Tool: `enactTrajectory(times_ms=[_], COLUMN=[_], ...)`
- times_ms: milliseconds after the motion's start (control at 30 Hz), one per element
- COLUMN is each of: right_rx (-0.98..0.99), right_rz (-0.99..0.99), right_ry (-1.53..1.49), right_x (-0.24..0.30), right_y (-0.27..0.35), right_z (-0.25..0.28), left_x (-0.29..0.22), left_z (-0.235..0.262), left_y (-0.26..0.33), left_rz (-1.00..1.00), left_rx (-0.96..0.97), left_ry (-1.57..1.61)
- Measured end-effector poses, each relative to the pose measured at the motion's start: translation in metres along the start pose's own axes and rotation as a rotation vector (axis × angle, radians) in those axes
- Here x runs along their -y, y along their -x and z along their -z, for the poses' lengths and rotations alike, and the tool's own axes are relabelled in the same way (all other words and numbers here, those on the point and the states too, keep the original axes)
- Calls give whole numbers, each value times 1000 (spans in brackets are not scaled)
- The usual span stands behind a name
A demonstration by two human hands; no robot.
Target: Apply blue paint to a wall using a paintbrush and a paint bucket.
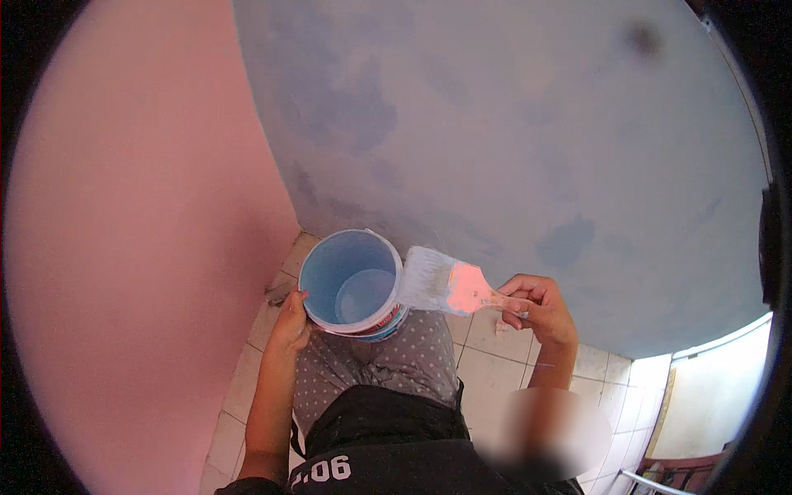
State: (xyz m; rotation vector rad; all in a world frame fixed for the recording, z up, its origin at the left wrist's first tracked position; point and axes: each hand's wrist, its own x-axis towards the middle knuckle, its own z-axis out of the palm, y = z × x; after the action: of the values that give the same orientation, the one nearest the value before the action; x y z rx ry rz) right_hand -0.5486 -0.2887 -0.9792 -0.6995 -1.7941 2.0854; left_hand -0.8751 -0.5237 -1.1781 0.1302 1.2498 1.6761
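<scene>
Your left hand (291, 323) grips the plastic paint bucket (338, 254) at the left of its rim. The thumb lies over the lip and the other fingers are mostly hidden beneath the bucket's outer side, clamped on it. The bucket is held in front of your legs, just left of the middle, its mouth tilted so that you see inside: a blue-tinted inner wall and a shallow pool of pale bluish paint (367, 295) at the bottom. The outside is white with red and blue print.

Your right hand (540, 312) is to the right of the bucket, with its fingers closed in a pinch on the handle of a wide, flat paintbrush (468, 290). The brush points left; its bristles (424, 279) are coated in pale paint, and a pink patch covers the part behind them. The bristle ends overlap the bucket's right rim in your view; you cannot tell whether they touch it.

A pink wall (148, 231) fills the left side, and a grey-blue wall (495, 124) with darker bluish patches spans the far side and the right. They meet in a corner beyond the bucket. Below are your grey polka-dot trousers (330, 371), black shirt (396, 433) and the pale tiled floor (495, 363).
</scene>
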Motion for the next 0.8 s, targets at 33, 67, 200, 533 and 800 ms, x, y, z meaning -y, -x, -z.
enactTrajectory(times_ms=[33,67,200,533,800], right_rx=[-20,-9,-109,-184,-144], right_rz=[14,17,37,301,121], right_ry=[-32,-28,33,795,708], right_x=[-4,-6,1,-44,-103], right_y=[-3,-4,-9,-54,-86], right_z=[-3,-6,-29,-157,-152], left_x=[1,0,-13,-35,-20], left_z=[4,1,-5,-91,-68], left_y=[-3,-2,5,78,71], left_rz=[-15,-25,-320,-750,-688], left_rx=[-46,-91,-117,49,250], left_ry=[22,44,-199,-892,-840])
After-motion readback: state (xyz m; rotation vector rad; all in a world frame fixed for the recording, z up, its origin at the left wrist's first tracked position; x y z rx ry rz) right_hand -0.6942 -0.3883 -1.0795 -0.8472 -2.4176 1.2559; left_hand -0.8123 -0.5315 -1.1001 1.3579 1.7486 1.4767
